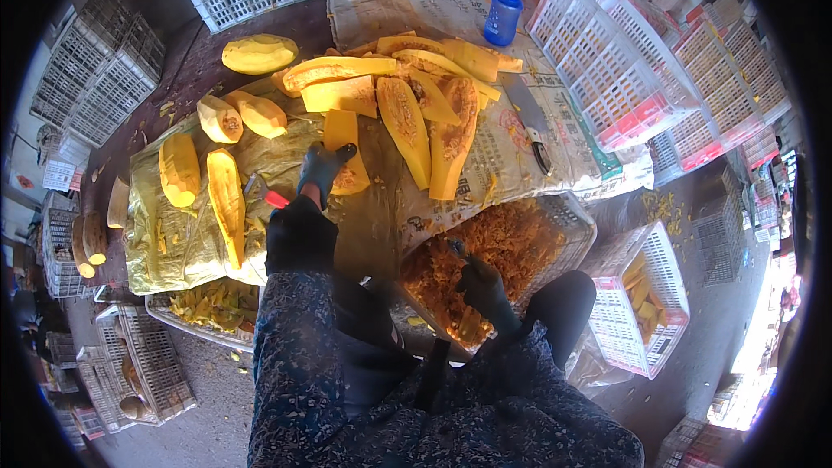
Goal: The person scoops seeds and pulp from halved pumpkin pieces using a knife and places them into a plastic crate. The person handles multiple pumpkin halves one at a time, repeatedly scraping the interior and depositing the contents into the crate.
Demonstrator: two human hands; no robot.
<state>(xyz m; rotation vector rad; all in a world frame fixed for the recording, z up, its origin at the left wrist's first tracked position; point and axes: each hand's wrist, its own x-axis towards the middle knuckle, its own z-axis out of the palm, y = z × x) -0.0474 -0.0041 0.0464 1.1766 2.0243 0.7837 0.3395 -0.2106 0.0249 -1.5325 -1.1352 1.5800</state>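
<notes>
My gloved left hand (322, 166) grips a peeled piece of yellow squash (340, 130), its thumb across the flesh; seedy pulp shows at the near end. Over a crate (578, 234) full of stringy orange pulp (513, 234), my gloved right hand (484, 286) is closed around a small metal tool (457, 248), perhaps a spoon. Just left of my left wrist lies a peeler with a red handle (277, 199). Halved squash pieces (403, 127) with seedy hollows are piled beyond my left hand.
A kitchen knife (528, 110) with a black handle lies on the sacking at right. Behind it stands a blue bottle (504, 13). Peeled squash (179, 170) sit at left, above a crate of peelings (214, 302). A white crate (640, 299) at right holds cut pieces.
</notes>
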